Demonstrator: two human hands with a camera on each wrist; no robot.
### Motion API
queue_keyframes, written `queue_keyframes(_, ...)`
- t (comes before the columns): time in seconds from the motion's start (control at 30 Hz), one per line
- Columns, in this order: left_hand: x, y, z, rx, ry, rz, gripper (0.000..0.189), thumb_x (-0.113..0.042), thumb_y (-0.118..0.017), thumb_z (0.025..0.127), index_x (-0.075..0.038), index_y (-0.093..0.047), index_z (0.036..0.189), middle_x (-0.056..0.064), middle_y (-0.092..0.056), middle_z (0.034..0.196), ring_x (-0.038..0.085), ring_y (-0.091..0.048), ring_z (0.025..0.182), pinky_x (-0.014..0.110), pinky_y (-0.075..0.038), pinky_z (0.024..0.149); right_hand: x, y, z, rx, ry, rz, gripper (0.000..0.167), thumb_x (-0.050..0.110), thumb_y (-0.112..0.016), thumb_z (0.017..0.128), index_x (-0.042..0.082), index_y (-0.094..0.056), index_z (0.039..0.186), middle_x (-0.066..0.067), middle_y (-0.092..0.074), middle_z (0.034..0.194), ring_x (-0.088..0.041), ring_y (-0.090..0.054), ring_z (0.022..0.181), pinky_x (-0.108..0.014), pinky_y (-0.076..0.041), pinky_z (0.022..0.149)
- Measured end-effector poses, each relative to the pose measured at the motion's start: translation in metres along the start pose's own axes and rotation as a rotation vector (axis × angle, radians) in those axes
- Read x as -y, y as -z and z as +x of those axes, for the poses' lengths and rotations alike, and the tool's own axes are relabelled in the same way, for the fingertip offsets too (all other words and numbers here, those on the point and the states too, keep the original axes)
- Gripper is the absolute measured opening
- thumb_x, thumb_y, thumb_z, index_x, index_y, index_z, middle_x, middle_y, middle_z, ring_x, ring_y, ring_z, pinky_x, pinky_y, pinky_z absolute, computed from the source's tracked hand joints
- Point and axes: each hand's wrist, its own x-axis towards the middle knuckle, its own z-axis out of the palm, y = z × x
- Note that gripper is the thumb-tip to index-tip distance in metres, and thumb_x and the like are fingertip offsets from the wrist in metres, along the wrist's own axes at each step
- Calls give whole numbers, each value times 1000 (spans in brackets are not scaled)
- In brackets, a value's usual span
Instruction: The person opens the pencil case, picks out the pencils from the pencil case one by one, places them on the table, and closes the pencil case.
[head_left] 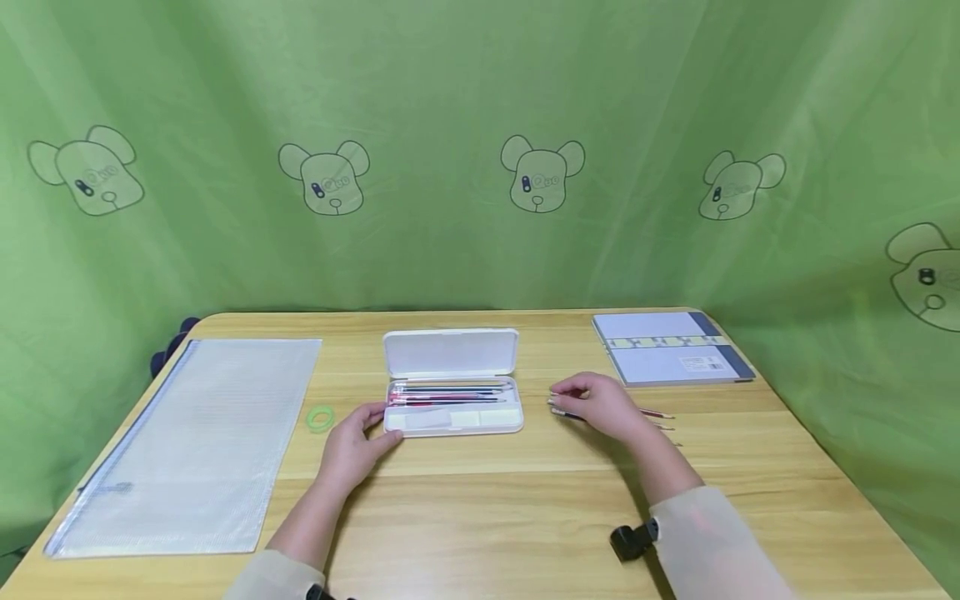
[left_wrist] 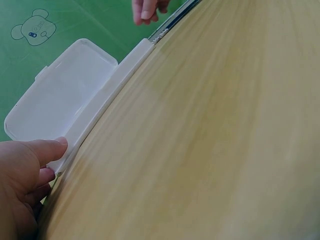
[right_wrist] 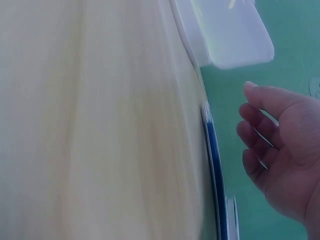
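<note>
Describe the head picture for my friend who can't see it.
A left hand grips an open white pencil case holding pencils; the right hand is over more pencils on a table. A clear pouch lies left, a notebook right.

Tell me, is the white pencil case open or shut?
Open: the case has its lid raised at the back, and pencils show inside.

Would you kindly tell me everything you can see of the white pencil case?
The pencil case is a shallow, oblong white box with rounded corners, apparently plastic. Its lid stands open along the far long side, with a small tab on its edge. Several pencils lie lengthwise in the rear section; the white contents in front are unclear. It rests on the wooden table, and the left hand grips its left end, thumb at the near corner.
</note>
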Motion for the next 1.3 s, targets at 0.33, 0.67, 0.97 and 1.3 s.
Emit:
queue_keyframes(0.33, 1, 0, 1, 3, 0, 0, 51, -21, -76, 85, -1, -58, 129, 17, -66, 128, 36, -52, 132, 52, -35, 115, 29, -23, 23, 29, 19, 75, 24, 19, -68, 91, 6, -72, 110, -8, -68, 100, -19, -59, 89, -29, -51, 76)
queue_keyframes(0.67, 0, 0, 0, -1, 4, 3, 52, -21, -76, 84, -2, -58, 129, 17, -66, 128, 36, -52, 132, 52, -35, 115, 58, -42, 41, 113, 58, 43, 20, 14, -69, 90, 5, -74, 107, -6, -71, 96, -15, -59, 85, -30, -51, 80)
queue_keyframes(0.97, 1, 0, 0, -5, -4, 9, 52, -21, -76, 84, -2, -58, 129, 17, -65, 128, 36, -52, 132, 52, -35, 115, 64, -56, 55, 173, 29, -98, 12, 12, -69, 89, 9, -75, 100, -3, -75, 99, -19, -65, 97, -42, -51, 97)
queue_keyframes(1.3, 2, 0, 1, -9, -3, 0, 53, -21, -76, 84, -2, -58, 129, 16, -66, 128, 35, -51, 132, 52, -35, 115, 73, -55, 66, 238, 89, -271, 5, 12, -74, 85, 12, -74, 90, 1, -70, 85, -13, -58, 81, -35, -51, 86)
